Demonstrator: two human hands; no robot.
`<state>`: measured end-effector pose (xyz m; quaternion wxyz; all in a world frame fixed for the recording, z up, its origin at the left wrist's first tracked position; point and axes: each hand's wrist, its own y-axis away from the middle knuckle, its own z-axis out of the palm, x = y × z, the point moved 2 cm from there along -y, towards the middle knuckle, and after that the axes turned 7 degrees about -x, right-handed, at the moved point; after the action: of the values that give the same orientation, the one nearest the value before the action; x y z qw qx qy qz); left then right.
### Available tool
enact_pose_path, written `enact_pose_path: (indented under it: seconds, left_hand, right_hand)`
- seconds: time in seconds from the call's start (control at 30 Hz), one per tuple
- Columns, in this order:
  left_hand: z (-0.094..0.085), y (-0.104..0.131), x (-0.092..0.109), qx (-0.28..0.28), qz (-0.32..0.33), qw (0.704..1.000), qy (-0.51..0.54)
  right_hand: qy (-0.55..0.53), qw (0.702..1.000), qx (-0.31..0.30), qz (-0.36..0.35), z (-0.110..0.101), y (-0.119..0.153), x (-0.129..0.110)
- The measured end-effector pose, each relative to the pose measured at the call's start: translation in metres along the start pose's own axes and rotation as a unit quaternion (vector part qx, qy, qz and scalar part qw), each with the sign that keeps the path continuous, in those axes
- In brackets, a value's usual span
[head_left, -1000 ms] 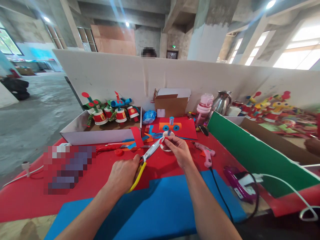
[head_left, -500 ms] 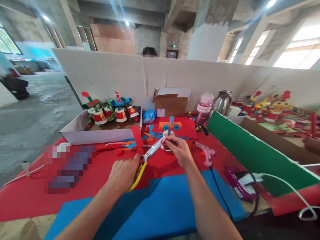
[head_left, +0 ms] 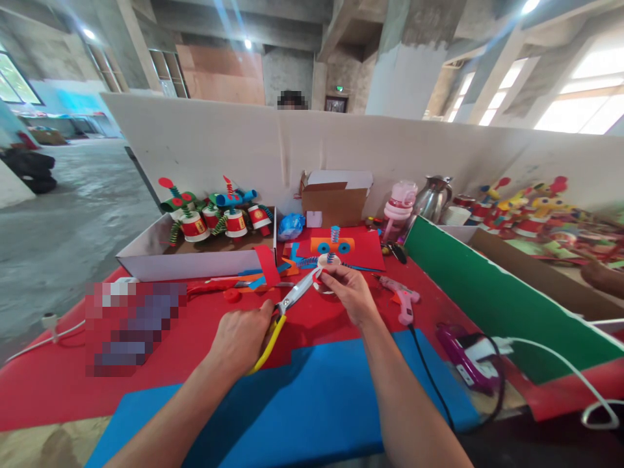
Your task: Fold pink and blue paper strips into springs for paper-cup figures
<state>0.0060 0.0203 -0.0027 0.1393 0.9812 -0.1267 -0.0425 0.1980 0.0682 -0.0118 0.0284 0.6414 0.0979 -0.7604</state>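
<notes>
My left hand is closed round the yellow-handled scissors, whose blades point up and right. At the blade tips my right hand pinches a small red piece; the fingers partly hide it. Just behind the fingertips is a white paper cup with blue springy paper strips. Beyond it lies an orange tube bearing two blue rings, with a blue paper spring on top.
A white box of cup figures stands left. Right are a pink glue gun, purple power strip and green-sided box. Blue sheet lies in front. Another person's hand is far right.
At the far right, the other person's hand has shifted and the red item near it is no longer seen. My hands and the scissors have hardly moved.
</notes>
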Motion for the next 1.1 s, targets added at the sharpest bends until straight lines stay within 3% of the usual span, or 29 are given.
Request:
enact_pose_path:
  seconds: [1.1]
  left_hand:
    - [0.0026, -0.0003, -0.0012, 0.009, 0.008, 1.0, 0.001]
  right_hand:
    - [0.014, 1.0, 0.003, 0.007, -0.0037, 0.0007, -0.0003]
